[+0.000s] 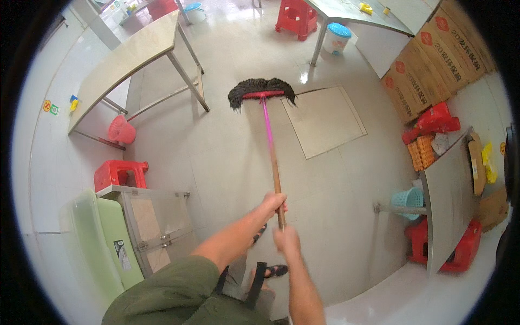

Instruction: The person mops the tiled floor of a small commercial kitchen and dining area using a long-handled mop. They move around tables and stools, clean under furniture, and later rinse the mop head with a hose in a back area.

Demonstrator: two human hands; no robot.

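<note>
Both my hands grip the pole of a string mop, one above the other. My left hand (276, 202) is wrapped around the wooden lower part of the mop handle (275, 170). Closer to my body, my right hand (287, 239) closes around the handle's near end. The handle turns pink towards its far end and meets a red crossbar. Dark, stringy strands of the mop head (262, 86) lie spread on the tiled floor (227, 154) ahead of me. Right of the mop head lies a square floor panel (325, 120) with a dark gap along its far edge.
A metal-legged table (134, 53) stands at left, near a pink basket (122, 129) and red stool (122, 174). A cabinet (162, 219) and green bin (109, 243) are nearer. Right are flattened cardboard boxes (434, 65), a side table (451, 199) and teal basket (407, 199).
</note>
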